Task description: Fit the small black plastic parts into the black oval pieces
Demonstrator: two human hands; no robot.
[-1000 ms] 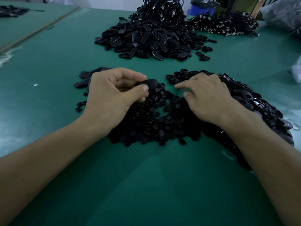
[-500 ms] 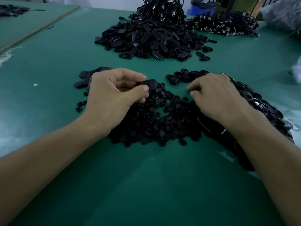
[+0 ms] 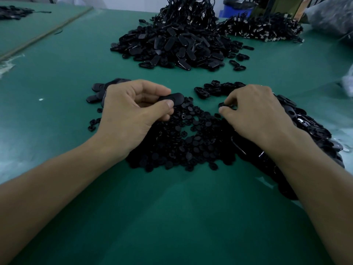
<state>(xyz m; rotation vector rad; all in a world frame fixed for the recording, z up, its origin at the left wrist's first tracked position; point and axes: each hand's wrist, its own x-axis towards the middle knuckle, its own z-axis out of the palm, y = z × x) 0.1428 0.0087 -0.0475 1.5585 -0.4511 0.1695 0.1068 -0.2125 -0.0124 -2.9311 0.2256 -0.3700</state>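
Note:
My left hand (image 3: 131, 113) pinches a black oval piece (image 3: 174, 97) between thumb and fingers, held flat just above a heap of small black plastic parts (image 3: 183, 144). My right hand (image 3: 256, 115) reaches over the right side of that heap, and its fingertips pinch a small black part (image 3: 222, 105). More oval pieces (image 3: 215, 88) lie in a loose pile beyond and under my right hand, running off to the right. A few oval pieces (image 3: 97, 92) lie behind my left hand.
A big mound of black oval pieces (image 3: 172, 48) stands at the back centre of the green table (image 3: 172, 217), with black cables (image 3: 261, 29) stacked behind it. A blue bin (image 3: 235, 8) sits at the far edge. Another green table (image 3: 28, 25) is at far left.
My right hand slid right and back along the heap and its fingers closed on a small part. My left hand stayed put, still holding the oval piece.

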